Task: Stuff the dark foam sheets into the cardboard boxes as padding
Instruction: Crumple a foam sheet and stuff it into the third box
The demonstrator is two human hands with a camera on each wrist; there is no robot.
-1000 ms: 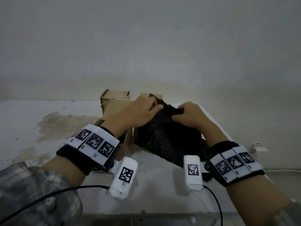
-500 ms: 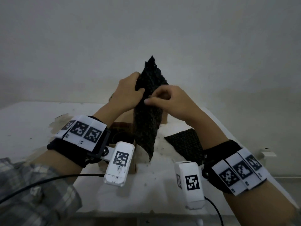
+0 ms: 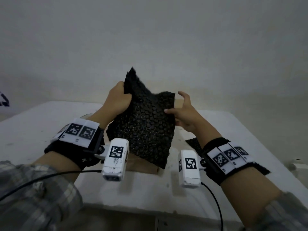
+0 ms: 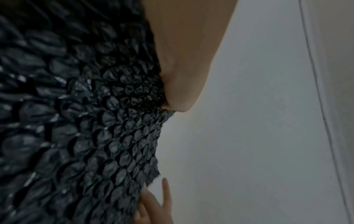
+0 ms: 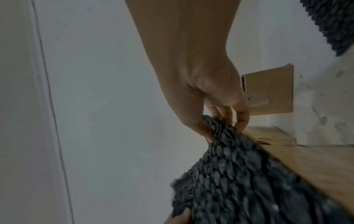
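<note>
I hold a dark, bubbly foam sheet (image 3: 146,127) upright in the air above the table, spread between both hands. My left hand (image 3: 124,97) grips its upper left edge, fingers curled round the foam (image 4: 95,121). My right hand (image 3: 173,115) pinches the right edge (image 5: 239,174) between thumb and fingers, with the index finger raised. An open cardboard box (image 3: 146,166) stands on the table right under the sheet, mostly hidden by it. Another cardboard box (image 5: 272,91) stands behind, near the wall.
A second dark foam sheet (image 3: 193,142) lies flat on the white table (image 3: 50,127), just right of the box and partly behind my right wrist. A plain grey wall rises behind the table. The table's front edge is near my forearms.
One second ago both hands were down on the foam pile. The sheet has been lifted, and my right hand has since moved right, spreading it from a narrow fold into a wide panel.
</note>
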